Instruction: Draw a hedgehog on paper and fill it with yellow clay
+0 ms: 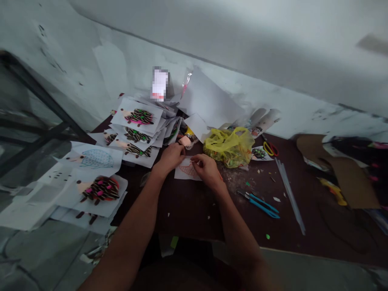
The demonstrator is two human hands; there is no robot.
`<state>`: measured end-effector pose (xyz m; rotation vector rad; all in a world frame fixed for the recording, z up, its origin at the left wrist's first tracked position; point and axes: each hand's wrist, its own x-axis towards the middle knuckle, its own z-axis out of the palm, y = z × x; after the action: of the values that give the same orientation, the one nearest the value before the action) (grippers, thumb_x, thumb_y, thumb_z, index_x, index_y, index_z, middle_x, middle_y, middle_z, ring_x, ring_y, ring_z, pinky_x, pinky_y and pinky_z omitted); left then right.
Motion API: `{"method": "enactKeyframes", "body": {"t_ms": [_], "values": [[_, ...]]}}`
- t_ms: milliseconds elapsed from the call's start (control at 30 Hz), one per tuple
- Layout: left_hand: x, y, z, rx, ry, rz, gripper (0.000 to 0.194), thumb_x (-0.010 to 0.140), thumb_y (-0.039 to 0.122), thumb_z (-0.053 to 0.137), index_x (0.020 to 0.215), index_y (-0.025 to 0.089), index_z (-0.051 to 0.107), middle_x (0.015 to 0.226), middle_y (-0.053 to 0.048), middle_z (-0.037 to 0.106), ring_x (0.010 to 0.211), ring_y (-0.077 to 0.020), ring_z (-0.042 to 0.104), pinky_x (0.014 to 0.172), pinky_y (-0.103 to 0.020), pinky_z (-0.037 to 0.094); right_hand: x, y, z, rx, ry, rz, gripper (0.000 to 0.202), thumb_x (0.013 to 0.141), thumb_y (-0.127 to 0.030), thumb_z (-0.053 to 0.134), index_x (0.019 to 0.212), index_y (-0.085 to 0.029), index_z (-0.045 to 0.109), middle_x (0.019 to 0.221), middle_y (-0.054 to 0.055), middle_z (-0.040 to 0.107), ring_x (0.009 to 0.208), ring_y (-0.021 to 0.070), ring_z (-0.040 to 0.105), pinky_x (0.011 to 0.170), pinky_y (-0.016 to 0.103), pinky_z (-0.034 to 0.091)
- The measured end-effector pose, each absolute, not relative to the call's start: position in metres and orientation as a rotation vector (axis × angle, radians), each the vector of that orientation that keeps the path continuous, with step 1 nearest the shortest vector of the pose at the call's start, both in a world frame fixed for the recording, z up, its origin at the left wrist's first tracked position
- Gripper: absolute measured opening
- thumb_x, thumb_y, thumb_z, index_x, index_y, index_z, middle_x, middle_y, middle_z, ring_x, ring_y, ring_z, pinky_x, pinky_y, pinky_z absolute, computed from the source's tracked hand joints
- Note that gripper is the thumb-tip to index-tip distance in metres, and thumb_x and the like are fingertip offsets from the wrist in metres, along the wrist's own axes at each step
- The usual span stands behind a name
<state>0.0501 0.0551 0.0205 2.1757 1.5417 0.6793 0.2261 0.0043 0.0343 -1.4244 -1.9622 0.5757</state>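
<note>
Dark table [188, 206]: left hand [173, 155] and right hand [209, 169] seemingly positioning the drawing [184, 172], fingers bent, grip unclear from here; next calls for steadiness.

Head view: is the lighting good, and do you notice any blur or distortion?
Head view: dim light, the tabletop very dark; head view: the orange drawing between left hand and right hand lacks fine detail; head view: pixel blocks cover the bright rectangle by the wall, and the outer edges look soft and stretched.
</note>
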Motion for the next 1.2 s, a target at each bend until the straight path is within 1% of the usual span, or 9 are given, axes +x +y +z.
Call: {"method": "enactKeyframes", "body": {"t_ms": [167, 300, 433, 567, 667, 767, 933, 1100, 1200], "values": [[0.049, 0.055, 0.026, 2.065, 1.626, 0.7, 0.015, 0.081, 0.012, 0.057, 0.079, 0.019, 0.069, 0.083, -0.01, 0.071, 0.081, -0.026, 0.066, 0.077, -0.034, 0.049, 0.231, 0.005, 0.032, -1.455, -1.813, 0.637, 0.029, 0.075, -0.01, 0.058, 0.095, -0.02, 0.076, 0.087, 0.003, 0.073, 0.063, 0.0132, 0.058, 0.068, 0.028, 0.049], [0.047, 0.054, 0.029, 2.073, 1.676, 0.678, 0.016, 0.08, 0.012, 0.057, 0.081, 0.019, 0.071, 0.083, -0.012, 0.073, 0.078, -0.0271, 0.067, 0.074, -0.035, 0.048, 0.233, 0.004, 0.033, -1.497, -1.79, 0.624, 0.023, 0.079, -0.016, 0.061, 0.096, -0.019, 0.077, 0.089, 0.005, 0.074, 0.066, 0.0146, 0.06, 0.071, 0.029, 0.05], [0.043, 0.052, 0.036, 2.103, 1.716, 0.583, 0.021, 0.081, 0.012, 0.054, 0.083, 0.02, 0.073, 0.091, -0.011, 0.076, 0.085, -0.0265, 0.068, 0.077, -0.033, 0.049, 0.23, 0.0, 0.035, -1.515, -1.85, 0.545, 0.014, 0.084, -0.021, 0.061, 0.086, -0.021, 0.075, 0.083, 0.003, 0.073, 0.069, 0.0157, 0.061, 0.072, 0.028, 0.047], [0.039, 0.048, 0.049, 2.082, 1.738, 0.422, 0.024, 0.083, 0.015, 0.049, 0.088, 0.02, 0.072, 0.097, -0.01, 0.075, 0.093, -0.0269, 0.069, 0.08, -0.034, 0.05, 0.227, -0.003, 0.037, -1.529, -1.868, 0.504, 0.014, 0.085, -0.022, 0.058, 0.084, -0.019, 0.071, 0.081, 0.002, 0.07, 0.069, 0.0152, 0.06, 0.072, 0.027, 0.045], [0.038, 0.046, 0.056, 2.066, 1.702, 0.373, 0.021, 0.084, 0.018, 0.051, 0.089, 0.019, 0.071, 0.097, -0.01, 0.075, 0.094, -0.027, 0.068, 0.081, -0.034, 0.05, 0.225, -0.004, 0.037, -1.522, -1.856, 0.51, 0.014, 0.087, -0.024, 0.056, 0.083, -0.019, 0.069, 0.08, 0.002, 0.069, 0.067, 0.0143, 0.059, 0.069, 0.026, 0.044], [0.036, 0.047, 0.058, 2.044, 1.69, 0.425, 0.018, 0.084, 0.017, 0.053, 0.09, 0.018, 0.071, 0.095, -0.009, 0.075, 0.092, -0.0249, 0.068, 0.081, -0.033, 0.049, 0.223, -0.004, 0.038, -1.51, -1.831, 0.531, 0.014, 0.088, -0.026, 0.055, 0.084, -0.019, 0.067, 0.08, 0.001, 0.069, 0.065, 0.0137, 0.059, 0.067, 0.025, 0.044], [0.035, 0.05, 0.058, 1.964, 1.698, 0.602, 0.017, 0.084, 0.016, 0.055, 0.093, 0.015, 0.07, 0.094, -0.01, 0.074, 0.088, -0.022, 0.068, 0.082, -0.031, 0.05, 0.222, -0.005, 0.037, -1.499, -1.811, 0.432, 0.017, 0.09, -0.029, 0.056, 0.085, -0.019, 0.068, 0.078, 0.002, 0.068, 0.068, 0.0154, 0.061, 0.068, 0.026, 0.045], [0.042, 0.049, 0.053, 1.978, 1.726, 0.504, 0.02, 0.083, 0.011, 0.053, 0.091, 0.015, 0.071, 0.094, -0.011, 0.075, 0.09, -0.0235, 0.068, 0.084, -0.033, 0.051, 0.221, -0.006, 0.034, -1.525, -1.906, 0.394, 0.019, 0.09, -0.021, 0.055, 0.1, -0.019, 0.071, 0.098, 0.006, 0.073, 0.075, 0.0159, 0.064, 0.076, 0.028, 0.048], [0.045, 0.046, 0.052, 2.035, 1.743, 0.406, 0.021, 0.084, 0.014, 0.053, 0.092, 0.015, 0.072, 0.099, -0.013, 0.075, 0.096, -0.0264, 0.068, 0.086, -0.035, 0.051, 0.218, -0.007, 0.032, -1.588, -2.004, 0.337, 0.021, 0.092, -0.019, 0.054, 0.101, -0.02, 0.073, 0.099, 0.006, 0.072, 0.081, 0.0172, 0.065, 0.078, 0.028, 0.048]]}}
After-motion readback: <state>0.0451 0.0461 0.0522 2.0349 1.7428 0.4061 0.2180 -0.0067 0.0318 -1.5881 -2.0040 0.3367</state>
